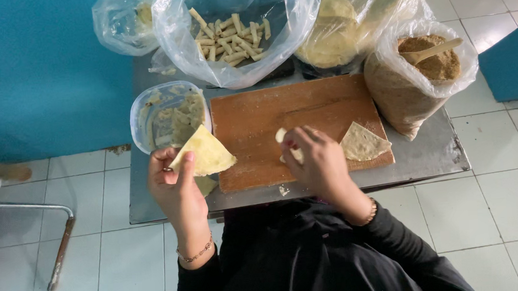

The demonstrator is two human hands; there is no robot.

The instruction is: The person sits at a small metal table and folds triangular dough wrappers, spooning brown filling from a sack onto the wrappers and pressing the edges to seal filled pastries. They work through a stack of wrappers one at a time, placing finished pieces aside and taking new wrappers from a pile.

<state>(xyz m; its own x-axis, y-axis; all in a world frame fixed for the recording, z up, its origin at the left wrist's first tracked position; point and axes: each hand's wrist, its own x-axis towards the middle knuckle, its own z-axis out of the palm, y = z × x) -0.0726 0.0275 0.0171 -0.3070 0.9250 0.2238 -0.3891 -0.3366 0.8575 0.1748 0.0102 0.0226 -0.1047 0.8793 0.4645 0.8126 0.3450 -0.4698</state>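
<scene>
Our left hand (173, 182) pinches a triangular pastry sheet (206, 152) beside the wooden board (270, 126). Our right hand (316, 160) curls over a pale dough piece (283, 136), seemingly gripping it.

Bag of rolls (233, 35); crumb sack (415, 80) (wooden spoon inside).

Pale triangular dough sheet (206, 152), held aloft

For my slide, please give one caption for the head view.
Left hand holds a triangular wrapper; right hand works on the wooden board.
</scene>
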